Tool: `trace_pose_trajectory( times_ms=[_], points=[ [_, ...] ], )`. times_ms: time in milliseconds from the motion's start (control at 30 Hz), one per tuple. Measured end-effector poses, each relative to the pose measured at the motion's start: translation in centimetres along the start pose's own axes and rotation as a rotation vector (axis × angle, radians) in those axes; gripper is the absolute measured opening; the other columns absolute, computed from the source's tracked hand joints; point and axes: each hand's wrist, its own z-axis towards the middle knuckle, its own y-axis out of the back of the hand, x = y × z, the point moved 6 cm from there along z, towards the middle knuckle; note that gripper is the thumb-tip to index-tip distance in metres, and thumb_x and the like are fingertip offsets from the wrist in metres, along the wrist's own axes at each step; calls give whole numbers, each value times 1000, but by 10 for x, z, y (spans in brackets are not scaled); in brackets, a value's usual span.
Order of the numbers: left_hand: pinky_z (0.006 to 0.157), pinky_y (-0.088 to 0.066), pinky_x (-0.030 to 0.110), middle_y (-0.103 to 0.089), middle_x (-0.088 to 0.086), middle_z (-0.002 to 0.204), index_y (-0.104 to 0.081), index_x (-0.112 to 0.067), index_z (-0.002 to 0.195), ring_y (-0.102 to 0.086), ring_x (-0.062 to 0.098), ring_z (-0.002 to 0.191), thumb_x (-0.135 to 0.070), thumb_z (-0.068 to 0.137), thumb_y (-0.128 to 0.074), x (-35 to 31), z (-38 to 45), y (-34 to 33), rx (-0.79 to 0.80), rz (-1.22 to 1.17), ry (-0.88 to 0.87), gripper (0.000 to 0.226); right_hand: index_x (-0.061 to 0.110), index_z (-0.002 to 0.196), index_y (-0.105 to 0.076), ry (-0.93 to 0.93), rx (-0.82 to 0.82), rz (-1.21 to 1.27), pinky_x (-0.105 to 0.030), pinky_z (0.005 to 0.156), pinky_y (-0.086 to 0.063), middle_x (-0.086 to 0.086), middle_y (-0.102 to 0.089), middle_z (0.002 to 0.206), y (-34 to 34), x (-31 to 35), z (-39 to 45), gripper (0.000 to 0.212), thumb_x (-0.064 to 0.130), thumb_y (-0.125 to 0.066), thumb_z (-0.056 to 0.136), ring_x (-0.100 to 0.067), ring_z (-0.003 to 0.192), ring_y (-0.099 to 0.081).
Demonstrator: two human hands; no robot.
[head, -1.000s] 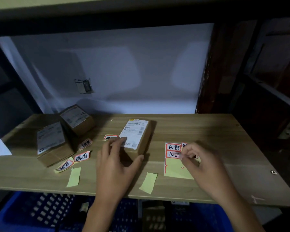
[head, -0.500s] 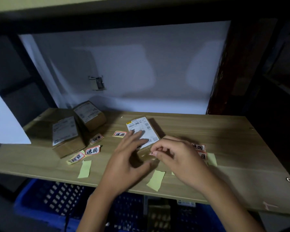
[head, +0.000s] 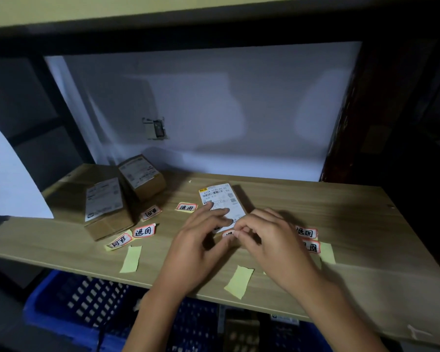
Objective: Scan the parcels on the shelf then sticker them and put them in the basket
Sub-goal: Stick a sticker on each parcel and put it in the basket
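Stickering is the step in hand. Item: small cardboard parcel [head: 222,207], lying flat mid-shelf, white shipping label face up, its near end under both hands.

Right hand [head: 272,240]: fingertips pinched on a red-bordered sticker [head: 228,234] at the parcel's near end; grip grasping the sticker, which is only partly visible. Whether the sticker already adheres cannot be told.

Left hand [head: 201,235]: fingers straight, resting on the label and steadying the parcel; grip released, nothing held.

Next move, by judgement: press the sticker down flat, clear of the barcode, then lift the parcel off the shelf [head: 353,224] and lower it into the blue basket [head: 69,306] below the front edge.

Adjacent stock:
- Two further cardboard parcels, one flat [head: 104,207] and one tilted [head: 142,176] against it, at the left rear, well apart from the hands.
- Loose stickers [head: 144,231] between those parcels and the worked one; one more [head: 186,207] just left of it.
- Sticker sheet [head: 308,237] just right of the right hand, partly hidden by it.
- Yellow backing scraps [head: 239,280] near the front edge.

Edges and room: the front edge runs close under both wrists; scraps there could be swept off. Open board lies to the right; an upper shelf board overhead limits lift height, so the parcel likely comes out forward, not up.
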Motion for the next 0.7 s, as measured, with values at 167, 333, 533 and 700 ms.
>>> trace_pose_trajectory(
  times_ms=[167, 333, 533, 700],
  points=[
    [119, -39, 23, -72, -16, 133, -77, -23, 107, -50, 4, 145, -46, 92, -72, -1, 3, 2, 8, -8, 1, 28, 29, 94, -69, -192, -110, -67, -27, 68, -47, 16, -61, 81, 14, -23, 0, 36, 53, -82, 70, -9, 81, -57],
    [124, -34, 24, -61, -11, 149, -78, -21, 119, -40, 3, 153, -27, 97, -76, 3, -3, 1, 31, -99, 42, 23, 33, 107, -75, -272, -15, 158, -32, 80, -61, 18, -80, 96, 3, -38, -5, 30, 49, -74, 81, 4, 87, -73],
    [117, -31, 9, -55, -6, 155, -75, -31, 127, -43, -13, 144, -12, 98, -74, 4, -8, 4, -28, -145, 214, 35, 22, 106, -80, -294, -78, 325, -31, 89, -61, 9, -81, 101, -2, -31, -4, 21, 25, -79, 85, 3, 92, -74],
    [121, -40, 25, -66, -3, 144, -71, -29, 126, -56, -3, 138, -3, 96, -74, -9, -14, 14, -168, -265, 243, 40, 20, 111, -78, -325, -170, 396, -31, 85, -63, 9, -80, 103, 3, -11, -13, 29, 28, -81, 83, 3, 90, -74]
  ],
)
